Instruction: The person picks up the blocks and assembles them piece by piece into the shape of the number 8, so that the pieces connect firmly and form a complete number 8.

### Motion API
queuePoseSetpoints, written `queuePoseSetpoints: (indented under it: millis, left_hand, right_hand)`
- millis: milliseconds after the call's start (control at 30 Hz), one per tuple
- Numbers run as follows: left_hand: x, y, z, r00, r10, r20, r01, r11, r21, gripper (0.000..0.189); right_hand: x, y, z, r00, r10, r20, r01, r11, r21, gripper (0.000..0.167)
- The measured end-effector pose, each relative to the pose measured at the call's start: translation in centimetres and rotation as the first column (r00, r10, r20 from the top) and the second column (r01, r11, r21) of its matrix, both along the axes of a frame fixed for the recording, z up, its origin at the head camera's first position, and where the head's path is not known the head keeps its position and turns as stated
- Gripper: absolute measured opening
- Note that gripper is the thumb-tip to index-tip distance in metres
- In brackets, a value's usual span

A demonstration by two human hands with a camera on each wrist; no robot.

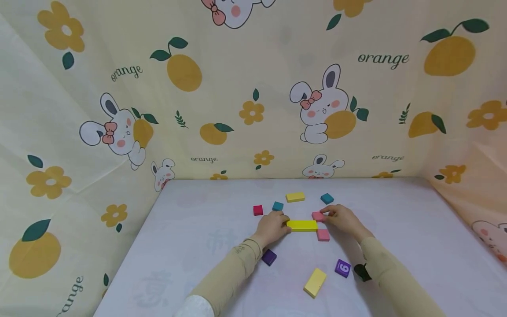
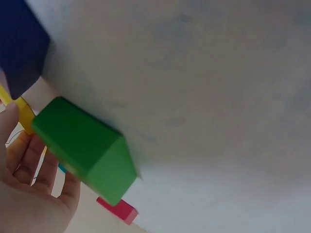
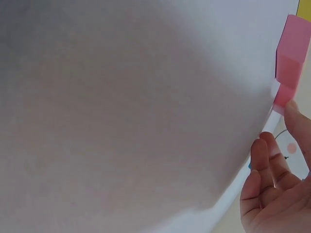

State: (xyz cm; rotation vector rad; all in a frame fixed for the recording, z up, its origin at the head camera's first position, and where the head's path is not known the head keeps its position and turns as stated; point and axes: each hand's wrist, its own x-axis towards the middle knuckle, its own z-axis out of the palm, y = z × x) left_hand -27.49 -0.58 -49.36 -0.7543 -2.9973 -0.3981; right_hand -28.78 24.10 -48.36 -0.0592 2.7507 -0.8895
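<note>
My left hand [image 1: 273, 226] pinches the left end of a long bright yellow block [image 1: 302, 226], thumb on the near side and fingers on the far side. My right hand [image 1: 343, 219] has its thumb and a fingertip at a pink block [image 1: 318, 216] by the yellow block's right end. A second pink block [image 1: 323, 235] lies nearer, touching that end's near corner. In the right wrist view the thumb meets the farther pink block [image 3: 283, 98], the other visible fingers apart from it. A green block [image 2: 82, 145] shows beside my left hand in its wrist view; the head view hides it.
Behind the hands lie a red block [image 1: 258, 210], two teal blocks [image 1: 278, 206] [image 1: 327, 198] and a pale yellow block [image 1: 295, 197]. Nearer are a dark purple block [image 1: 269, 257], a purple block marked with a digit [image 1: 342, 268], another pale yellow block [image 1: 315, 282] and a dark piece [image 1: 362, 272] partly under the right sleeve.
</note>
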Motion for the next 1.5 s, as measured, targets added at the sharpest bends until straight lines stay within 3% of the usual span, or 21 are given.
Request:
queuePoseSetpoints:
  millis: [467,733,900,1033,1267,1500]
  left_hand:
    - [-0.2,-0.5,-0.2,1.0,-0.02,0.018,0.019,1.0,0.023,0.042]
    - [-0.3,-0.9,-0.1,0.996,0.002,0.089,-0.009,0.997,0.073,0.043]
    - [-1.0,-2.1,-0.2,1.0,-0.001,-0.018,0.002,0.997,0.081,0.036]
    - [-1.6,-3.3,0.1,0.994,0.033,-0.1,-0.026,0.997,0.077,0.032]
    - [-2.1,-5.4,0.2,0.984,0.125,-0.124,-0.111,0.988,0.109,0.031]
    - [-2.6,-6.8,0.0,0.979,0.165,-0.122,-0.154,0.984,0.093,0.032]
  right_hand:
    - [-0.3,-0.2,0.1,0.999,-0.026,0.018,0.026,1.0,0.0,0.03]
    - [-0.2,-0.2,-0.3,1.0,-0.019,0.007,0.019,1.0,-0.004,0.03]
    - [-0.2,0.0,-0.2,0.999,-0.028,0.017,0.028,1.0,-0.011,0.03]
    - [0.0,0.0,-0.1,1.0,-0.027,0.012,0.027,0.999,-0.021,0.03]
    - [0.2,0.0,-0.2,1.0,-0.024,0.003,0.024,1.0,-0.011,0.029]
    - [0.2,0.0,-0.1,1.0,-0.017,-0.013,0.017,1.0,-0.016,0.028]
